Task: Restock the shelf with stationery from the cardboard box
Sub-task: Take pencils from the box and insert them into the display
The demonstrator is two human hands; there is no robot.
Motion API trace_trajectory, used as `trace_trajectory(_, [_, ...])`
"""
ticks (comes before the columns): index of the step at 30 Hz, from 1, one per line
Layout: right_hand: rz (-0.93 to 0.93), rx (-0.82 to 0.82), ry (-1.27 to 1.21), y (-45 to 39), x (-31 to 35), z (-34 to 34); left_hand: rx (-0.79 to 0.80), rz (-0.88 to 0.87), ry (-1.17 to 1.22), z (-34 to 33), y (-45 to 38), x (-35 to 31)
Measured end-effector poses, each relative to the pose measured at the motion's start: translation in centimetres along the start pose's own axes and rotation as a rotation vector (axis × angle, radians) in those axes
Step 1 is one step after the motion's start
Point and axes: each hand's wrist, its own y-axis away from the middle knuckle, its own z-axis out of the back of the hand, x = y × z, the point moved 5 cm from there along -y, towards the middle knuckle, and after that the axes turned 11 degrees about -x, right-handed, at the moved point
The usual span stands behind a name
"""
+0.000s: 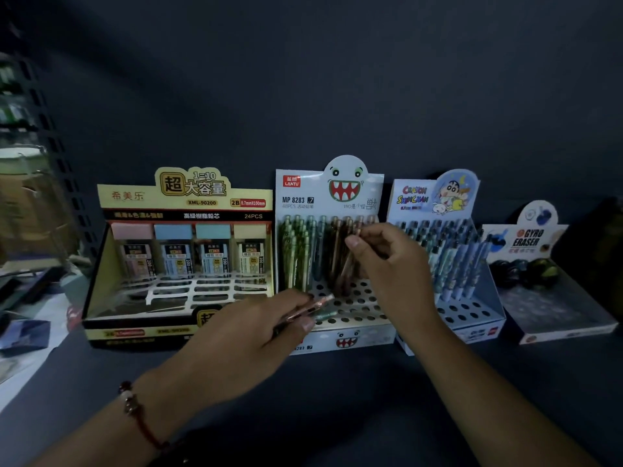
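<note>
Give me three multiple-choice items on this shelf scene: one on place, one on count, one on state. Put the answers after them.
1. The monster-face display box stands:
A. left of the lead-refill box
B. between the lead-refill box and the cartoon pencil box
C. right of the eraser box

2. Lead cases standing in the refill box:
A. four
B. one
C. nine

3. The left hand:
A. lies flat
B. grips pencils
C. hangs idle

Answers: 1 B, neighbours sit on either side. 2 A, four coloured caps in a row. 3 B, fingers curl round pencils.
</note>
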Motion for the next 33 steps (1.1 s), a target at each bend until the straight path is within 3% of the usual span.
trace_trajectory(15, [0.045, 0.054, 0.181, 0.2, 0.2, -0.8, 0.001, -0.007, 0.006, -0.3, 0.0, -0.1])
trace_trajectory(21, [-0.084, 0.127, -0.044, 1.5, 1.8, 0.6, -0.054, 0.022, 0.103, 0.0, 0.1, -0.2])
trace_trajectory(26, [-0.344, 0.383, -0.252, 6.1, 1.8, 0.0, -0.121, 0.043, 0.174, 0.2, 0.0, -0.6])
trace_trajectory(33, [-0.476, 0.36, -0.434, 7.4, 1.6, 0.2, -0.143, 0.057, 0.218, -0.4, 0.4, -1.3])
